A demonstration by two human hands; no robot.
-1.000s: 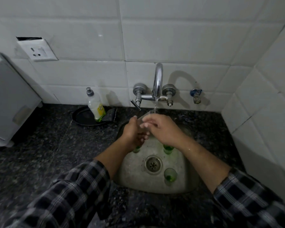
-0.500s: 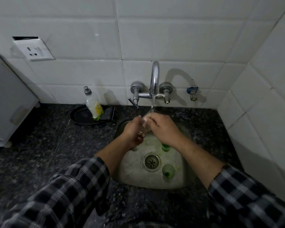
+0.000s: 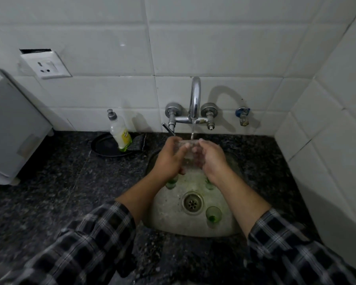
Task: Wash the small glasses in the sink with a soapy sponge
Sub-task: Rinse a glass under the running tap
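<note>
Both hands over sink [image 3: 162, 221], under tap [image 3: 195, 95]. Water [image 3: 192, 130] running in thin stream, landing at rim of clear glass [image 3: 188, 149] held between the hands.

L hand [image 3: 170, 159]: fingers curled round left side of glass, thumb up near rim. Grasping it.
R hand [image 3: 211, 159]: fingers wrapped on right side, tips at rim. Also grasping glass. Glass roughly upright, mouth up, held above basin, not touching it.

Sponge: cannot tell if any is in either hand; blur at fingers.

Three more small glasses in basin, green-tinted:
- glass A [image 3: 213, 215], upright, just right of drain [image 3: 192, 203], clear of both arms.
- glass B [image 3: 171, 183], partly hidden under L wrist.
- glass C [image 3: 209, 184], mostly hidden under R wrist.

Basin floor w/ greenish film round drain.

Counter [image 3: 49, 192] dark speckled stone. Left of sink: soap bottle [image 3: 119, 132], leaning, foot in black pan [image 3: 105, 148]; dark scrub pad [image 3: 138, 144] touching bottle's right side. Wall socket [image 3: 46, 65] upper left. Plaid sleeves pushed up on both forearms.
</note>
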